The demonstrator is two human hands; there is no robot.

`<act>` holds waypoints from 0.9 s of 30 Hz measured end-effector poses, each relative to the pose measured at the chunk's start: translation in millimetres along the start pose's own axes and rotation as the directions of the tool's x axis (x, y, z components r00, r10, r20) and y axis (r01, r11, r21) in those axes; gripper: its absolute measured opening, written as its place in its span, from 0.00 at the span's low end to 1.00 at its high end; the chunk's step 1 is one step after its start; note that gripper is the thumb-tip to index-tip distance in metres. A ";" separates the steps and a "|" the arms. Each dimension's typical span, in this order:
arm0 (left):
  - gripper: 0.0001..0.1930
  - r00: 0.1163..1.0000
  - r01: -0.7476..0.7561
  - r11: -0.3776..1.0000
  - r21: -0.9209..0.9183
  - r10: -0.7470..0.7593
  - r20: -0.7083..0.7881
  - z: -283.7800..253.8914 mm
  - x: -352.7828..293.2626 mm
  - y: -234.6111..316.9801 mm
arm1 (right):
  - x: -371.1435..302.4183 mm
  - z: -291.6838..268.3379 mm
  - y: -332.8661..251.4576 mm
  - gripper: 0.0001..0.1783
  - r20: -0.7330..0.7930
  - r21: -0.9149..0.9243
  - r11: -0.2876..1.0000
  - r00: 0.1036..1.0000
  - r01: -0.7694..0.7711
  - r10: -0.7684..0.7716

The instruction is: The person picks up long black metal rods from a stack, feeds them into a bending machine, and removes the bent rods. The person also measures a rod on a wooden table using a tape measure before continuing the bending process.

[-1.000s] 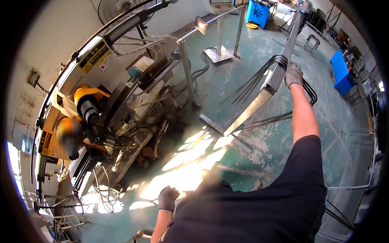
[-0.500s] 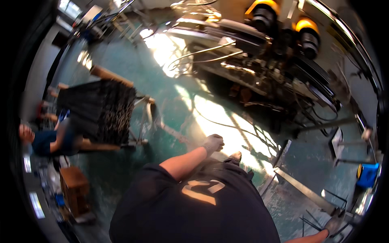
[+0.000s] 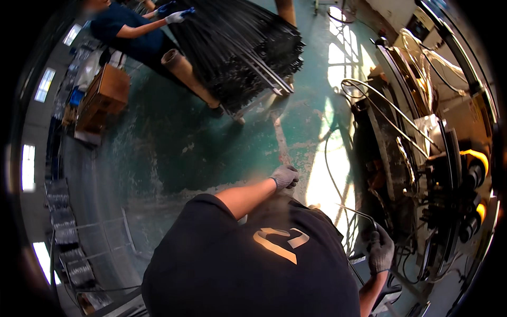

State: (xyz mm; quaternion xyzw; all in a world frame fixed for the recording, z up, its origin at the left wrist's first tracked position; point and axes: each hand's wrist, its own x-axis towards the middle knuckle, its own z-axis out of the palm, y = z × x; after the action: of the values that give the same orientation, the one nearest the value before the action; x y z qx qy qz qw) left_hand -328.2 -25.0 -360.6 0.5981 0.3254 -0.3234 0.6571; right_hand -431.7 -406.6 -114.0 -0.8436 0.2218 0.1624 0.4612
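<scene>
My left hand point(image 3: 285, 177), in a grey knitted glove, is in front of my body over the floor. Its fingers are curled closed, and nothing shows in them. Low on the right side, my right hand point(image 3: 381, 252), gloved too, grips a thin bent metal rod point(image 3: 363, 214). The rod's bend sits at the fingers, and one end points left past my waist. Part of the rod is hidden behind my shirt and hand.
A large stack of long black rods point(image 3: 237, 47) rests on a stand with brown posts point(image 3: 190, 79). A person point(image 3: 132, 29) in gloves stands at its left. Machinery with orange-topped parts point(image 3: 475, 169) lines the right, with loose hoses point(image 3: 391, 100). A brown wooden cabinet point(image 3: 108, 92) stands left.
My view has turned left, so the rod stack is now ahead and the machine at right. My right hand has come from the lower right edge nearer my body, with the bent rod in it.
</scene>
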 end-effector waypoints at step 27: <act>0.03 0.790 -0.611 -0.019 -0.791 -0.069 -0.609 -301.7 -180.9 17.0 | 43.6 494.5 -247.0 0.30 0.921 0.352 0.627 -0.138 0.696 -0.364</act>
State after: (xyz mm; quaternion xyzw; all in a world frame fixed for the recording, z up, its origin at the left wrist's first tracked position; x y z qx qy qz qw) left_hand -431.4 283.4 -225.3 0.0904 0.4737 0.2956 0.8247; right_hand -299.5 121.7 -218.6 -0.5919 -0.5174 0.4769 0.3931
